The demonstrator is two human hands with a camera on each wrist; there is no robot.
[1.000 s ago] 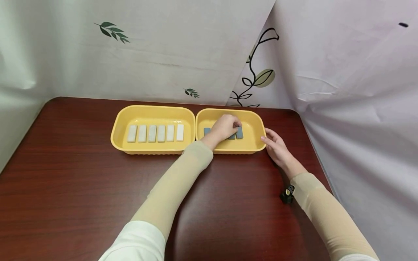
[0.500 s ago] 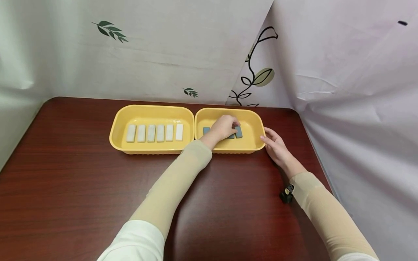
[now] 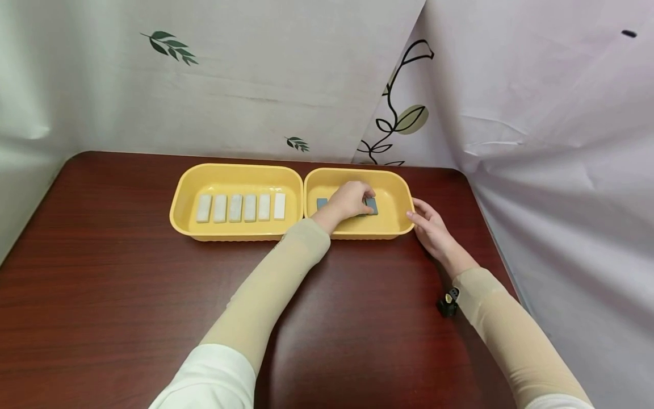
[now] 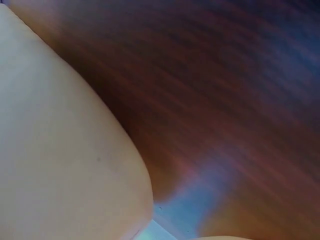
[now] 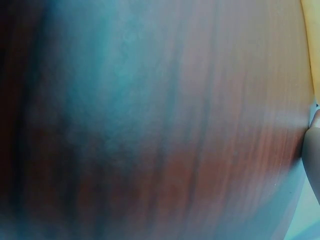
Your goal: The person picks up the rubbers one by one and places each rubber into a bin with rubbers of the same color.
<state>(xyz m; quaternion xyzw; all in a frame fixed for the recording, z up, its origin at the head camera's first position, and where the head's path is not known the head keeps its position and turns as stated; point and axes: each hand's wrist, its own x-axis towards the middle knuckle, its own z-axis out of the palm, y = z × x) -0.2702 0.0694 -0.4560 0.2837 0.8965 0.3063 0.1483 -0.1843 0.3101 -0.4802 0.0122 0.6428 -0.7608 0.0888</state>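
My left hand [image 3: 349, 200] reaches into the right yellow tray [image 3: 390, 230], its thumb and fingers curled at a small blue-grey block [image 3: 372, 207]. The hand hides part of the block row; another blue-grey block [image 3: 322, 203] shows at its left. At the same tray's right end, my right hand [image 3: 431, 230] grips the rim, thumb over the edge and fingers along the outer wall. A strip of the tray [image 5: 314, 45] and part of a finger [image 5: 312, 155] appear in the right wrist view. The left wrist view shows no fingers clearly.
A second yellow tray [image 3: 176, 204] adjoins on the left, holding a row of several white and greyish blocks [image 3: 250, 208]. Both trays stand on a dark red-brown table [image 3: 128, 289] near its back edge. A small black device [image 3: 448, 304] sits by my right wrist.
At my left fingertips, the rightmost blue-grey block and its neighbour no longer show the gap seen earlier. My right hand keeps its place on the rim; the head view shifts slightly.
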